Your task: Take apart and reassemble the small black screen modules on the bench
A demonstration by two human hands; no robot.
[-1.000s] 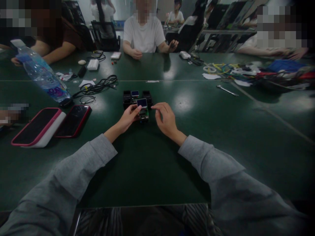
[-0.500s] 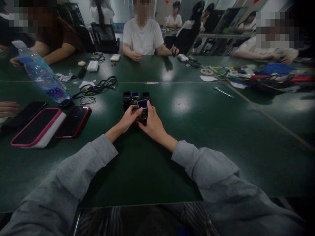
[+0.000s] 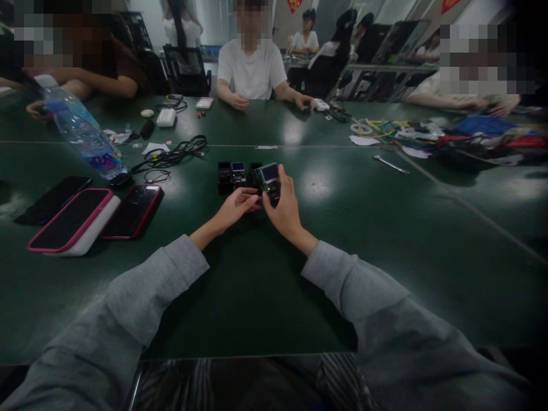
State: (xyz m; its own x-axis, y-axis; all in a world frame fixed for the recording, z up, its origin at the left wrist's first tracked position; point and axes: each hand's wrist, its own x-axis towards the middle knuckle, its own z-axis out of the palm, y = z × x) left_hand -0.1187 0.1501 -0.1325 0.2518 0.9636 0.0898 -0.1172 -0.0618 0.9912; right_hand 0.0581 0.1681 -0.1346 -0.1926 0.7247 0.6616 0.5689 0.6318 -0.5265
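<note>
The grip of the right hand [image 3: 285, 206] is closed on a board [image 3: 262, 178], index finger along its right edge and thumb low on the near side; the grip of the left hand [image 3: 233, 210] is narrow, fingertips just beside the board, and I cannot tell whether they touch it. The board is tilted, in front of the person near the middle of the table [image 3: 252, 297]. It looks light and stiff, probably fragile at its screen [image 3: 270, 173], whose face may be slippery, so the bare edges seem the safest hold, with no push on the glass. Counting: 1 board in hand, 2 black boxes beyond the hands, the left box [image 3: 224, 171] plain to see and the right box [image 3: 256, 166] mostly hidden, and 1 other screen [image 3: 238, 167] between them. To the left lie 3 phones: black phone [image 3: 55, 197], pink phone [image 3: 75, 216] and red phone [image 3: 133, 212]. There is 1 wrench [image 3: 391, 164] to the right. I make out 1 bottle [image 3: 83, 128] clearly, perhaps 2 overlapping. The wires [image 3: 377, 130] at far right are too tangled to count.
</note>
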